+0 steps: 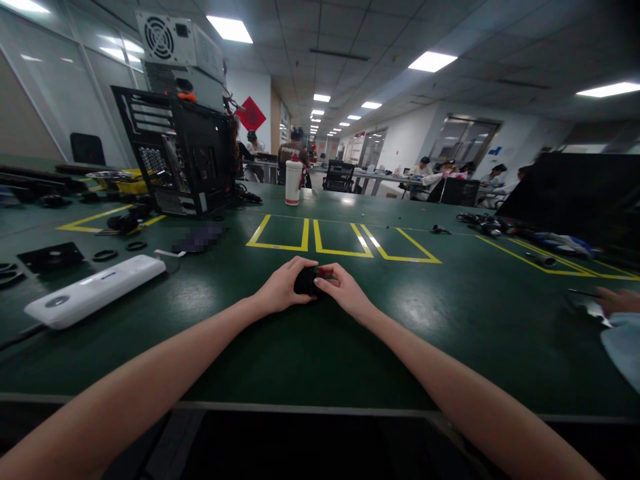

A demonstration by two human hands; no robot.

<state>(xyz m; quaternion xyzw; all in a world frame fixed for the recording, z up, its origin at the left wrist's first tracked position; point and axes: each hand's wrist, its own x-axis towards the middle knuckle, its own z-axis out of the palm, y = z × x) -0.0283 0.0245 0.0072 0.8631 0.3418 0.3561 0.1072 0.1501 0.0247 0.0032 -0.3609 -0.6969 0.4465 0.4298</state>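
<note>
Over the middle of the green table (240, 347), both my hands meet at a small black rounded part (305, 281). My left hand (284, 287) wraps round its left side, thumb below and fingers above. My right hand (343, 288) pinches the part's right edge between thumb and fingers. Much of the part is covered by my fingers, so its exact kind cannot be made out. Just beyond my hands lie yellow tape outlines (343, 255) on the tabletop.
To the left lie a white power strip (100, 290), a black flat plate (50, 257) and black rings (105, 255). An open computer case (185, 153) and a white cup (293, 183) stand farther back. Another person's hand (617, 300) is at the right, near cables (485, 223).
</note>
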